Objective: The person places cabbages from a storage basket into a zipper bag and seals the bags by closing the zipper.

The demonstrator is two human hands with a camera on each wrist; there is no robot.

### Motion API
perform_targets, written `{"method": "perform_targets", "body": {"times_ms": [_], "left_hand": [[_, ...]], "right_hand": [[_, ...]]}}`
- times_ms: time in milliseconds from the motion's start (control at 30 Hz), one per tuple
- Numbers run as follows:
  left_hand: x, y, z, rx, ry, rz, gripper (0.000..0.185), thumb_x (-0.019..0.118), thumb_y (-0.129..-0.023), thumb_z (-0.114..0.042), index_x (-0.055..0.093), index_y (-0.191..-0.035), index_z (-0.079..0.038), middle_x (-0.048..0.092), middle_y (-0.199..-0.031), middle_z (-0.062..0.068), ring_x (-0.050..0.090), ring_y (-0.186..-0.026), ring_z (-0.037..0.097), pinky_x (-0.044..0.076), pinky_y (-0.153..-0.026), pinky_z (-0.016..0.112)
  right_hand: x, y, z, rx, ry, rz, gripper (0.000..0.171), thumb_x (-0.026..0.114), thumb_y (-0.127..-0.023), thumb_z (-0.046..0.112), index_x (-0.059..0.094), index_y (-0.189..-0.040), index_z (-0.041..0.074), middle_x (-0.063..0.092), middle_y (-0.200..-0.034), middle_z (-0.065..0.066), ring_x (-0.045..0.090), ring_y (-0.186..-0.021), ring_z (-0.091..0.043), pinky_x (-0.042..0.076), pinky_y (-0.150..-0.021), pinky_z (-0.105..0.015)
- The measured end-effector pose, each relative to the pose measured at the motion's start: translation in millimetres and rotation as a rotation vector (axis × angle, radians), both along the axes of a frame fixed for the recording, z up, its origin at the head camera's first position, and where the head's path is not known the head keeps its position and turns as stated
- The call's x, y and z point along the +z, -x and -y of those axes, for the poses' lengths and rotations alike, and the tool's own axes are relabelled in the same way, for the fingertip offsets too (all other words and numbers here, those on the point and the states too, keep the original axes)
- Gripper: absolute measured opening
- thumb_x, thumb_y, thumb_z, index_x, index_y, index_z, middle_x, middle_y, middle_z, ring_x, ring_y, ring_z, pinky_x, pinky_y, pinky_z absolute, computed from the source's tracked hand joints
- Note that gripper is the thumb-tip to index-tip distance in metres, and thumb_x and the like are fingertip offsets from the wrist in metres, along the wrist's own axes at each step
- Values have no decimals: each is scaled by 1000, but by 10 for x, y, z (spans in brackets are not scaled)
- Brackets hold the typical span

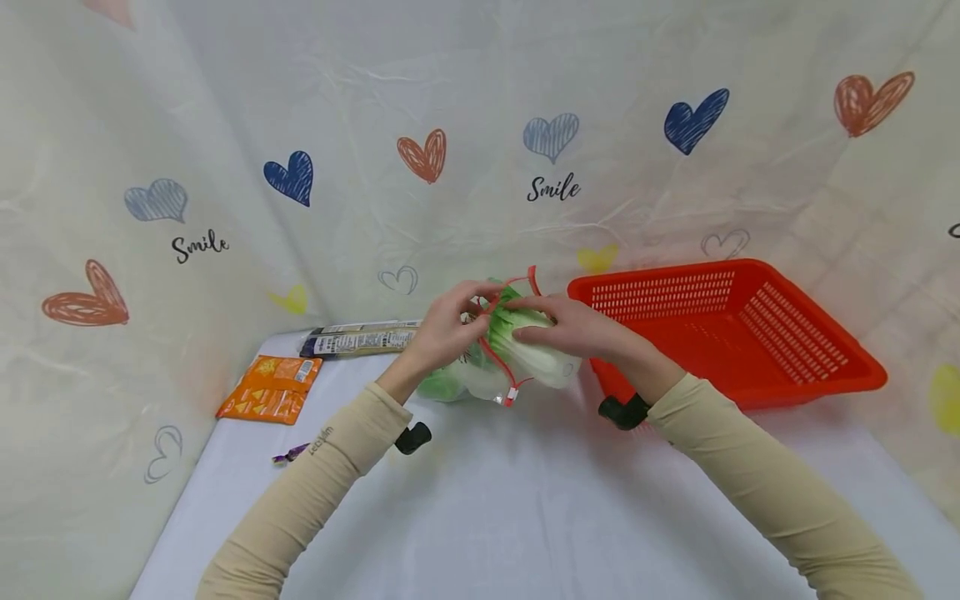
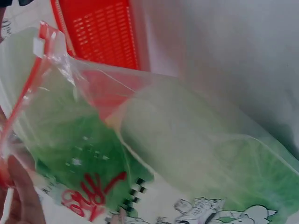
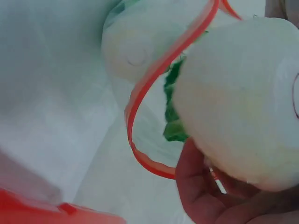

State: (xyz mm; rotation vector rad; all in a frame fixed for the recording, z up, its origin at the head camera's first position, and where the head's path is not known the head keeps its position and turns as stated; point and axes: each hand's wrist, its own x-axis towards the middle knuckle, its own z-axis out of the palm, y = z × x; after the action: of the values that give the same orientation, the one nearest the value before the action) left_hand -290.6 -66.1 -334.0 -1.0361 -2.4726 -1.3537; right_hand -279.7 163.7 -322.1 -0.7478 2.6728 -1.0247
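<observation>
From my feed, L hand [image 1: 450, 321] pinches the red rim [image 1: 495, 359] of the zip bag [image 2: 136, 186]; R hand [image 1: 573, 327] has its fingers curled round the cabbage [image 1: 542, 358], leaves [image 3: 175, 131] at the bag mouth, just L of the red basket [image 1: 798, 329]. Can't tell how far in it is. Main risk IMO: floppy rim folds in, leaves snag & tear. Another cabbage [image 2: 187, 135] already fills part of the bag, so prob a tight fit; its wt could also drag the rim from the L pinch.

Free near tabletop [image 1: 480, 517], red basket [image 1: 720, 350] at right
</observation>
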Motion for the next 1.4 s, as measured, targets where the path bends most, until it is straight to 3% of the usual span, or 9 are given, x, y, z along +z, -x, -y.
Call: {"method": "perform_targets", "body": {"times_ms": [167, 300, 533, 700, 833, 1033, 1133, 1300, 1400], "left_hand": [[78, -8, -41, 131, 143, -64, 34, 53, -88, 7, 65, -117, -4, 57, -108, 10, 57, -88, 21, 51, -74, 31], [114, -10, -34, 167, 191, 0, 37, 54, -87, 6, 62, -122, -2, 59, -110, 11, 60, -88, 23, 50, -69, 29], [46, 40, 86, 218, 8, 149, 39, 57, -92, -4, 60, -131, -11, 61, -123, 6, 62, -94, 21, 49, -57, 27], [18, 59, 143, 243, -103, 180, 34, 58, -95, -10, 63, -128, -14, 65, -117, 3, 63, -90, 17, 45, -56, 25], [31, 47, 155, 217, -100, 172, 35, 58, -94, -9, 62, -129, -15, 64, -120, 3, 62, -92, 16, 44, -56, 25], [65, 50, 165, 125, -23, 122, 40, 59, -91, -3, 61, -131, -10, 61, -123, 5, 63, -90, 19, 48, -60, 26], [77, 58, 155, 57, 28, 69, 39, 58, -91, 1, 61, -129, -6, 61, -123, 6, 63, -90, 20, 52, -65, 27], [55, 55, 123, -59, 70, 33, 38, 57, -93, 1, 61, -129, -8, 60, -126, 8, 63, -95, 18, 53, -67, 28], [38, 55, 133, -86, 59, 37, 38, 57, -93, 0, 61, -130, -8, 59, -127, 9, 62, -96, 19, 53, -66, 28]], "right_hand": [[-42, 9, 0, -36, 117, 46, 57, 66, -93, 35, 49, -145, 23, 48, -143, -8, 50, -115, -29, 49, -87, -45], [-100, -10, -8, -23, 169, 63, 57, 65, -94, 35, 47, -146, 22, 46, -144, -7, 47, -120, -29, 48, -91, -45], [-192, -134, -131, 56, 192, 148, 73, 69, -89, 40, 34, -152, 30, 36, -146, -1, 40, -127, -28, 50, -92, -44], [-223, -223, -187, 63, 119, 54, 73, 75, -84, 39, 42, -148, 27, 39, -142, -7, 39, -123, -25, 49, -89, -41], [-238, -275, -172, 22, 121, -2, 62, 76, -85, 37, 52, -140, 23, 47, -134, -10, 48, -115, -26, 50, -86, -38], [-255, -280, -72, -113, 364, 213, 57, 72, -87, 40, 50, -140, 32, 47, -134, -4, 54, -112, -31, 52, -89, -43], [-320, -236, 47, -126, 422, 273, 58, 70, -89, 40, 48, -142, 32, 46, -137, -4, 52, -116, -31, 52, -91, -44], [-418, -159, 272, -159, 440, 293, 61, 69, -91, 38, 43, -145, 30, 47, -138, -5, 51, -118, -31, 52, -91, -43], [-451, -87, 358, -170, 446, 296, 63, 68, -91, 38, 40, -147, 28, 45, -141, -5, 49, -121, -29, 51, -93, -43]]}}
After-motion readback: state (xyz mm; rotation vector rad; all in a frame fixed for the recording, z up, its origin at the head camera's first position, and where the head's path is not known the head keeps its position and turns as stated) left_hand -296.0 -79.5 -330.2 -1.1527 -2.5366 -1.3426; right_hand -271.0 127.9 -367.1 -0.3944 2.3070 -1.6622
